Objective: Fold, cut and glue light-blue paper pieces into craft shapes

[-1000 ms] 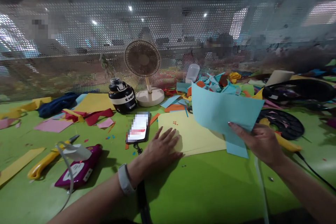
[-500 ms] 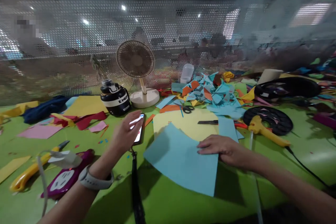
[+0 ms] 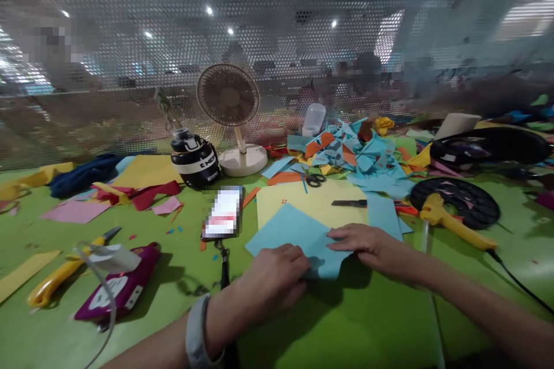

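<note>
Dim, greyish indoor light, with small white points of light glinting across the perforated screen (image 3: 277, 40) at upper centre and a brighter, washed-out opening at the upper right corner. At centre left, the phone (image 3: 221, 213) glows white, partly pixelated. Soft shadows spread over the green table (image 3: 346, 328) beneath the left hand (image 3: 274, 274) and right hand (image 3: 374, 245); the blue sheet (image 3: 288, 233) is shaded near the fingers. A pale sheen marks the table at far right. Background behind the screen is hazy, with blocky patches; wide-angle stretching bends the edges.
</note>
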Demonstrator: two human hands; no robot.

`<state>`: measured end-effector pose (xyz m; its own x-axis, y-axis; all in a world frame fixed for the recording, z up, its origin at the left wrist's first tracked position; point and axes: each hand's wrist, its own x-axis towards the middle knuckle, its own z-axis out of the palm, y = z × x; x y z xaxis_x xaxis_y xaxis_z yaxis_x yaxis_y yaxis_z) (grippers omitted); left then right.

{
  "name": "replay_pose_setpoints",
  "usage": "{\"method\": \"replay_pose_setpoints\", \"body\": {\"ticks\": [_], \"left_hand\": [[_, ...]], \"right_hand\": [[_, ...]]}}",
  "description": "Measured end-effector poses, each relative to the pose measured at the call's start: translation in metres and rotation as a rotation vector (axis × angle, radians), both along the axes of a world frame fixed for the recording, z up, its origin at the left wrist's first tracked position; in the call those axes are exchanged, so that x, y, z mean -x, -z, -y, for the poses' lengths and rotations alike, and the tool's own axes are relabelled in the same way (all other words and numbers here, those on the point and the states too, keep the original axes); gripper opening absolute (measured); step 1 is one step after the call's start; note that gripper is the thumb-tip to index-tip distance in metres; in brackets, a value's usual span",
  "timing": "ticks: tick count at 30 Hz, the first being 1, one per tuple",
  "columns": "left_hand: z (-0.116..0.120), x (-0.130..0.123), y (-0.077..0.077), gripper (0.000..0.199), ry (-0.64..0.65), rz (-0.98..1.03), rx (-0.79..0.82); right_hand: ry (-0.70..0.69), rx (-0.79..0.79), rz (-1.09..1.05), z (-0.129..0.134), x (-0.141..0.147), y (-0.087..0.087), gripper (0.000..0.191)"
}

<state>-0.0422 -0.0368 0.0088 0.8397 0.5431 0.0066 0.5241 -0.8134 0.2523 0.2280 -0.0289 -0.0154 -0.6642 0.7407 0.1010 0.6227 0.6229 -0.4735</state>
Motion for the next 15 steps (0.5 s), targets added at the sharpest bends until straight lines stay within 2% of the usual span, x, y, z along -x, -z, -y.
{"method": "replay_pose_setpoints", "body": {"ticks": [2, 6, 9, 11, 15], "left_hand": [[0.001, -0.002, -0.001, 0.012, 0.019, -0.032, -0.02], [0.0, -0.003, -0.004, 0.024, 0.035, 0.018, -0.016], [-0.006, -0.001, 0.002, 0.015, 0.023, 0.119, 0.022], [-0.012, 0.0, 0.01, 0.024, -0.041, 0.213, 0.108], [-0.025, -0.001, 0.023, 0.041, -0.22, 0.348, 0.348]], "right_hand": [[0.011, 0.011, 0.04, -0.002, -0.004, 0.002, 0.063], [-0.003, 0.039, 0.049, -0.007, -0.011, 0.005, 0.064], [-0.003, 0.069, 0.021, -0.008, -0.01, 0.0, 0.049], [0.049, 0.084, -0.003, -0.006, -0.006, -0.007, 0.038], [0.204, 0.089, -0.107, -0.003, 0.009, -0.024, 0.037]]}}
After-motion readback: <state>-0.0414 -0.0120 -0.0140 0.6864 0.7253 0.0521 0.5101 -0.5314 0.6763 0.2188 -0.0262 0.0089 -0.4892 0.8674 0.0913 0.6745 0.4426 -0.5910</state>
